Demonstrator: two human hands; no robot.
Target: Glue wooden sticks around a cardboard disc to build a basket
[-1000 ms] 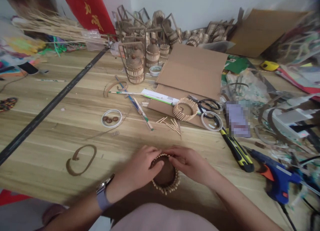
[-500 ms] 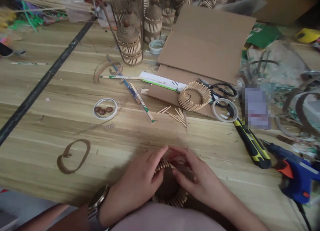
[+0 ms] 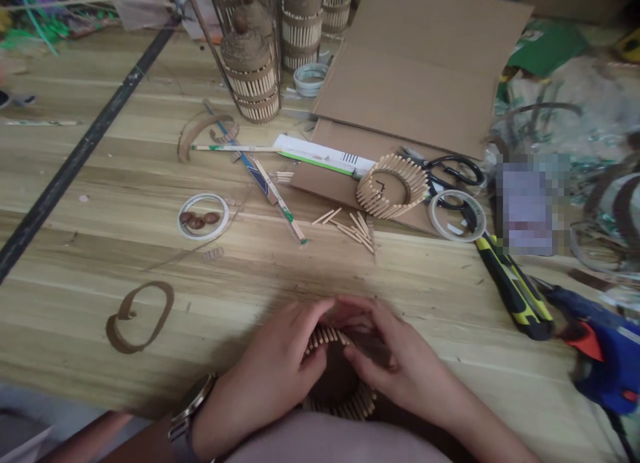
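A ring of short wooden sticks (image 3: 353, 404) lies at the table's front edge, close to my body. My left hand (image 3: 283, 363) is wrapped round its left and far side, thumb inside the rim and fingers outside. On the right, my right hand (image 3: 395, 356) grips the far right side, its thumb on the rim. The fingertips of both hands meet behind the ring and partly hide it. A second stick ring (image 3: 393, 188) stands farther off on cardboard. Several loose sticks (image 3: 353, 231) lie in front of that one.
A blue glue gun (image 3: 600, 346), a yellow and black cutter (image 3: 517, 289) and scissors (image 3: 457, 173) lie right. Cardboard (image 3: 420, 69) and stick lanterns (image 3: 253, 76) are at the back. Left are a brown strip loop (image 3: 165, 316) and a tape roll (image 3: 226, 216) around brown beads.
The view has shifted slightly, so the far objects sit a little higher in it. Both hands keep nearly the same hold on the stick ring.
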